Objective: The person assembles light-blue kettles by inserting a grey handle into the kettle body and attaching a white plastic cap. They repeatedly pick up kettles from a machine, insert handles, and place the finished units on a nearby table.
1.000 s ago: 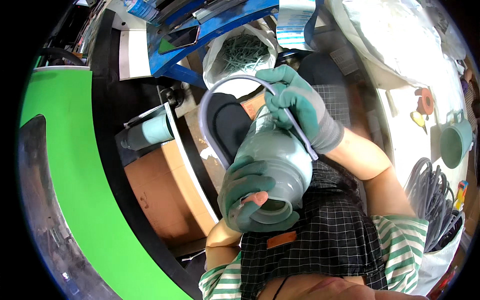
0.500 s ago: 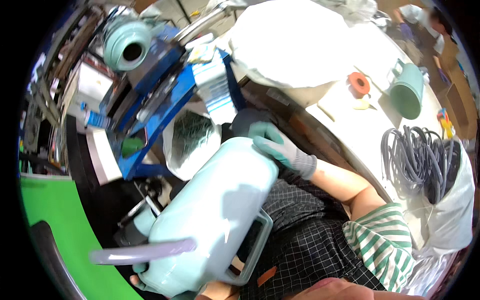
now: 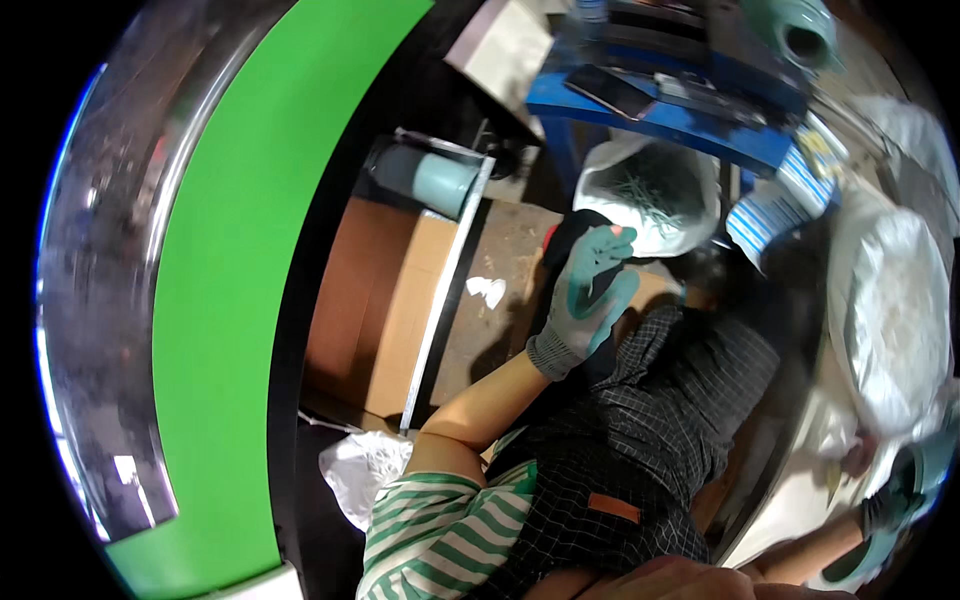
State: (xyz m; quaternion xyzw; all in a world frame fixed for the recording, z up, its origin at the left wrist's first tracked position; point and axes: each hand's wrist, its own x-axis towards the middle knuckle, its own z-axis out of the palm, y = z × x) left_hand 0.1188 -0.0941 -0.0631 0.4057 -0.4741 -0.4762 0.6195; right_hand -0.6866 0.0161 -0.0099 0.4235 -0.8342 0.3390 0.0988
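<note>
My left hand (image 3: 590,290), in a grey and green glove, is raised over my lap with nothing in it. Its fingers are apart and slightly bent. At the lower right rim my right hand (image 3: 888,508), gloved too, is closed on a teal pitcher (image 3: 925,455) beside the white worktop; the rim distorts this part. A pale blue vessel (image 3: 445,185) lies in the far end of the metal-edged box on my left.
A green belt (image 3: 225,300) runs along the left beside the cardboard-lined box (image 3: 345,300). Ahead, a white-lined bin (image 3: 650,195) holds green scraps. A blue stool (image 3: 660,125) carries a phone (image 3: 610,92) and another teal vessel (image 3: 800,40). A white bag (image 3: 885,310) lies at right.
The large pale blue vessel has left both my hands. My view has turned left, my left hand is now free, and my right hand has moved out to the teal pitcher.
</note>
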